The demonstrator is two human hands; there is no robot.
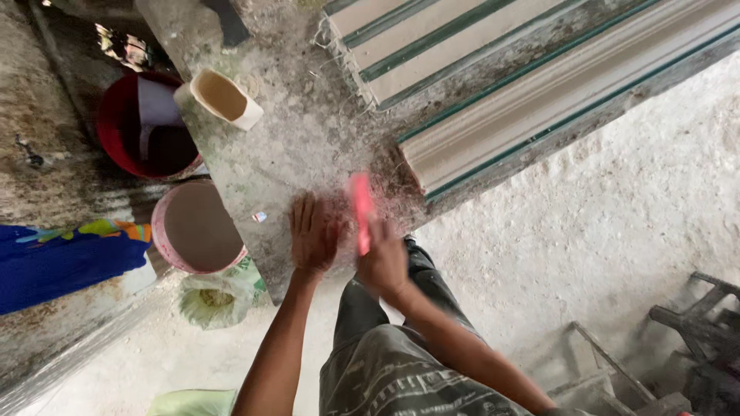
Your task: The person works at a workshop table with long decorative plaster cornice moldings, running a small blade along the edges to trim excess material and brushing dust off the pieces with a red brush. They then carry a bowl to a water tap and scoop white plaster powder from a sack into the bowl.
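A long grey work slab point(262, 146), dusty and speckled, runs from the top of the view down toward the person. On its right side lie pale moulded strips with green edges point(532, 85), stacked at a slant and reaching off to the upper right. Pale, gritty ground point(601, 231) spreads to the right of the slab. At the left edge lies a bright blue cloth point(62, 258) with a patterned border.

Left of the slab stand two round containers — a red bucket point(116, 127) with something pale leaning inside, and nearer the person a pink basin point(199, 229) filled with a brownish-grey mass. Below the basin sits a crumpled greenish bag point(220, 296). A cream cup point(226, 98) lies tipped on the slab near its left edge.

The left hand point(314, 235) rests flat on the near end of the slab, fingers spread, gripping nothing. Just beside it, the right hand point(383, 262) is closed around the lower end of a pink tool point(361, 209) — a narrow, flat piece, blurred, pointing up and away over the slab surface close to the end of the nearest moulded strip. Whether the tool's tip touches the slab cannot be told through the blur.
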